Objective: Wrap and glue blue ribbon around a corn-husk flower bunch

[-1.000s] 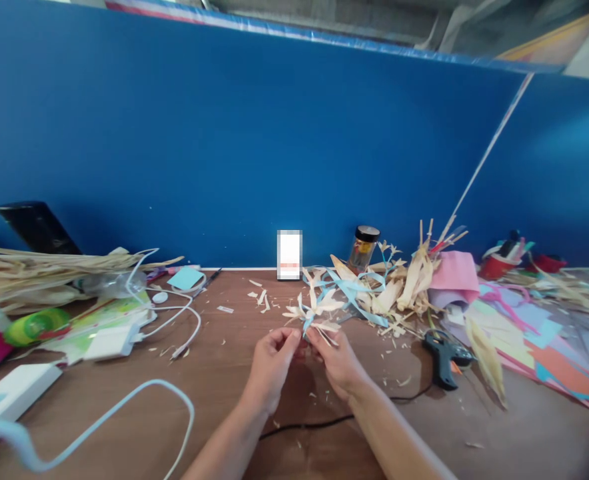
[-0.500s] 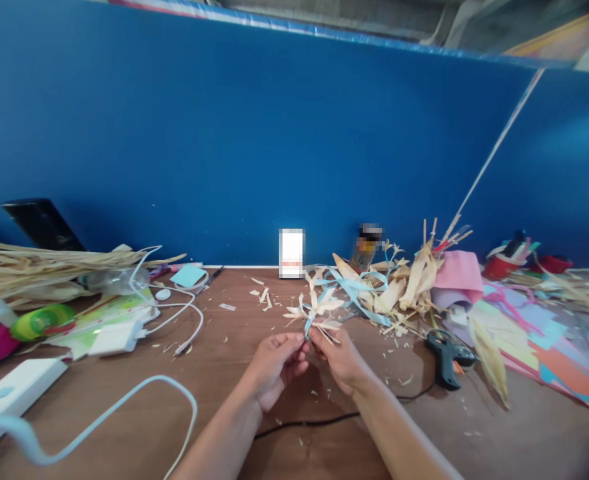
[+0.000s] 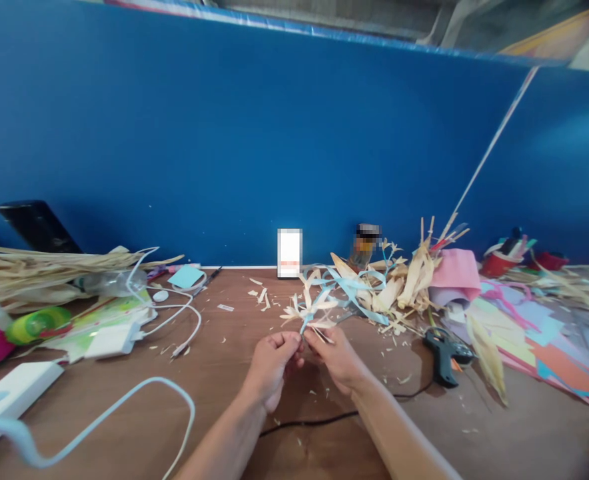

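My left hand (image 3: pixel 273 363) and my right hand (image 3: pixel 338 358) meet over the middle of the brown table (image 3: pixel 124 427). Both pinch the base of a small husk flower (image 3: pixel 312 308), a cluster of pale dry strips bound with light blue ribbon that fans upward from my fingertips. A long blue ribbon (image 3: pixel 354 287) trails from it toward a heap of dry corn husks (image 3: pixel 404 283) just behind and to the right.
A black glue gun (image 3: pixel 443 353) lies right of my right hand, its black cord running under my forearms. Coloured paper sheets (image 3: pixel 534 333) cover the right side. White cables (image 3: pixel 174 320), a charger, a green bottle (image 3: pixel 37 323) and long straw (image 3: pixel 39 267) crowd the left. A blue partition stands behind.
My hands stayed in place and kept their pinch. The left fingers curled in tighter around the flower's base, and the flower shifted slightly left.
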`<state>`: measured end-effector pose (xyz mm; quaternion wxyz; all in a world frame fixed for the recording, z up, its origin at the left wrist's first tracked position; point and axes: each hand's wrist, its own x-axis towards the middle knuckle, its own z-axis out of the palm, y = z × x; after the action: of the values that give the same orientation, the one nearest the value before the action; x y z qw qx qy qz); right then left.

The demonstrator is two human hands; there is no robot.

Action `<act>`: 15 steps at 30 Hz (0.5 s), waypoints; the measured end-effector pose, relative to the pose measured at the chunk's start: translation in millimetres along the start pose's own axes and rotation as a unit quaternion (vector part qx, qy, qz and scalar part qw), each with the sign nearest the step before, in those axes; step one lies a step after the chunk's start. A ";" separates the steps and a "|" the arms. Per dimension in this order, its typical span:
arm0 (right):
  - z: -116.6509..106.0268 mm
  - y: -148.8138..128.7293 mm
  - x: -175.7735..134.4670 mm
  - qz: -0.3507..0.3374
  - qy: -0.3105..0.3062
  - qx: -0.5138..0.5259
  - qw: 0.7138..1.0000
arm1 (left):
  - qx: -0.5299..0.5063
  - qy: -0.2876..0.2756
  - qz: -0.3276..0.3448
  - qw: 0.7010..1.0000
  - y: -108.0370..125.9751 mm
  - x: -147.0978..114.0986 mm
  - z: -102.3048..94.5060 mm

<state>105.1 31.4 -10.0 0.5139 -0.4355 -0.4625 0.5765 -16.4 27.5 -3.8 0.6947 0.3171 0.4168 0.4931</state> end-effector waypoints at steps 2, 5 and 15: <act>2.4 -0.6 -0.5 0.010 0.000 -0.008 1.000 | 0.041 0.031 0.046 0.998 -4.4 2.2 0.6; 6.7 -0.9 -1.9 0.016 0.051 -0.007 0.999 | 0.129 0.053 0.118 0.983 -9.5 5.2 -1.2; 15.7 9.7 -7.1 0.055 0.093 0.050 0.993 | 0.368 0.133 0.260 0.883 -8.3 0.3 -2.9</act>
<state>88.6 22.5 -16.4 0.5429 -0.4861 -0.3588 0.5833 -15.4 25.3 -12.3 0.3125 0.5781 0.5593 0.5053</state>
